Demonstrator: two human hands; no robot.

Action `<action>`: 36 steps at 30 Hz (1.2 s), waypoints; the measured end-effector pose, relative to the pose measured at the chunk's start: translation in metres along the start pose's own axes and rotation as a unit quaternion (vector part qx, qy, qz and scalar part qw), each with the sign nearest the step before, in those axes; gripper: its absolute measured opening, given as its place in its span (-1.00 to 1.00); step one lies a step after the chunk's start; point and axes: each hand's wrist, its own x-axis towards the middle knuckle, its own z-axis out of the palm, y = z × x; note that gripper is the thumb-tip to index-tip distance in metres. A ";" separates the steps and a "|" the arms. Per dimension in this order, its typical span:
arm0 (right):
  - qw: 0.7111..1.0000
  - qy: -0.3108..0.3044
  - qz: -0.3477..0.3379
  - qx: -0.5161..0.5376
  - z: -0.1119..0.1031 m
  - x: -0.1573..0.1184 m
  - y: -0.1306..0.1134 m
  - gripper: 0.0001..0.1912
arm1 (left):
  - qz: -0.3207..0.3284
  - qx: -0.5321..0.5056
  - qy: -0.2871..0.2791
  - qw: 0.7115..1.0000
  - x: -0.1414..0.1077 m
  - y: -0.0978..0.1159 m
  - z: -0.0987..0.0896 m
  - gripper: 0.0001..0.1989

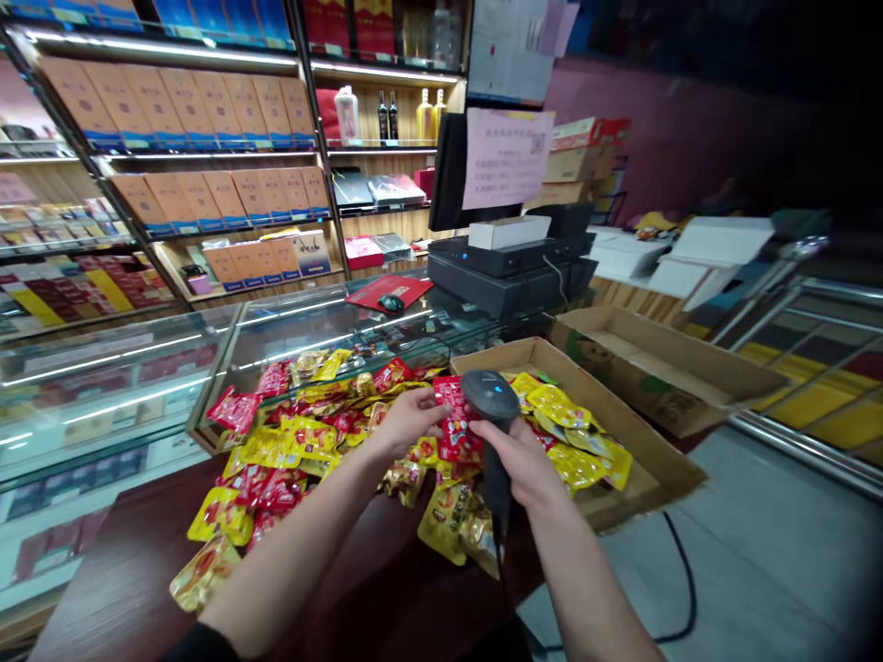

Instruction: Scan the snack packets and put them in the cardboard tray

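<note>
While the left hand [408, 421] is gripping a red snack packet [455, 428], apparently by its edge, the right hand [522, 464] is clenching a black handheld barcode scanner [491, 405] just beside it, above a cardboard box [641, 450] of yellow packets [562, 409] and a dark counter [117, 542] heaped with more.

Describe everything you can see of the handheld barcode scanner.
The handheld barcode scanner looks like dark grey plastic, with a rounded head and a narrower, darker grip. The right hand wraps around the grip, holding the scanner nearly upright, its head beside a red packet in the left hand. Whether head and packet touch cannot be told. A black cord drops from the base of the grip. The scan window is hidden.
</note>
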 end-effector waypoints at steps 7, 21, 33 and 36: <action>0.987 0.148 0.007 0.056 -0.084 0.008 -0.028 -0.59 | -0.024 -0.060 -0.017 0.998 0.066 -0.013 0.103 -0.55; 0.985 0.156 -0.023 0.075 -0.074 0.001 -0.027 -0.67 | 0.010 -0.027 0.050 0.998 0.020 -0.009 0.049 -0.57; 0.955 -0.287 0.013 -0.082 0.100 -0.017 0.027 -0.68 | 0.003 -0.176 0.304 0.936 -0.130 -0.029 -0.119 -0.62; 0.909 -0.399 -0.032 -0.118 0.144 -0.014 0.037 -0.58 | -0.008 -0.248 0.325 0.913 -0.146 -0.037 -0.131 -0.60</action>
